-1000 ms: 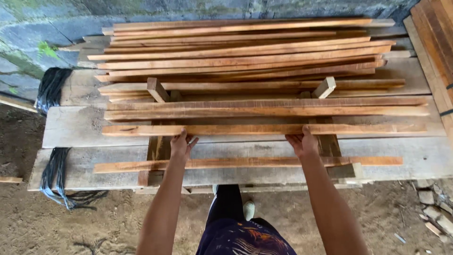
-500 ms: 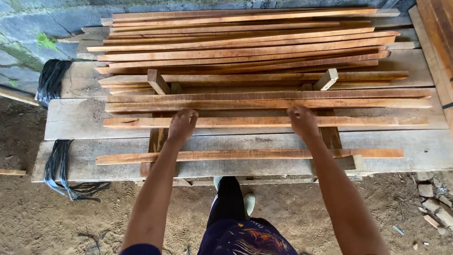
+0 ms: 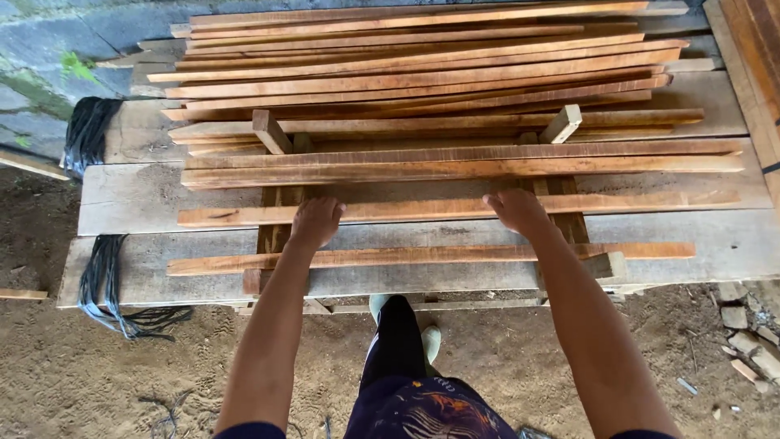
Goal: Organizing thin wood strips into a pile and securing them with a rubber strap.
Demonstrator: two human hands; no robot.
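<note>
Reddish-brown wooden slats lie lengthwise across two cross battens (image 3: 275, 134) on a bench of wide grey planks (image 3: 146, 191). My left hand (image 3: 315, 221) rests palm down on a single slat (image 3: 455, 208), fingers curled over its far edge. My right hand (image 3: 515, 210) grips the same slat further right. Nearer me, another lone slat (image 3: 422, 255) lies under both forearms. Just beyond the held slat sits a pair of slats (image 3: 463, 165), and behind them a deep stack of slats (image 3: 422, 65).
Black strap bundles hang at the bench's left end (image 3: 106, 280) and further back (image 3: 85, 134). More timber stands at the right edge (image 3: 751, 49). Below is dirt floor with stone and wood scraps (image 3: 743, 341); my leg and foot (image 3: 402, 333) stand by the bench.
Both hands have moved away from me, from the nearest slat to the one behind it, and that slat has slid toward the stack.
</note>
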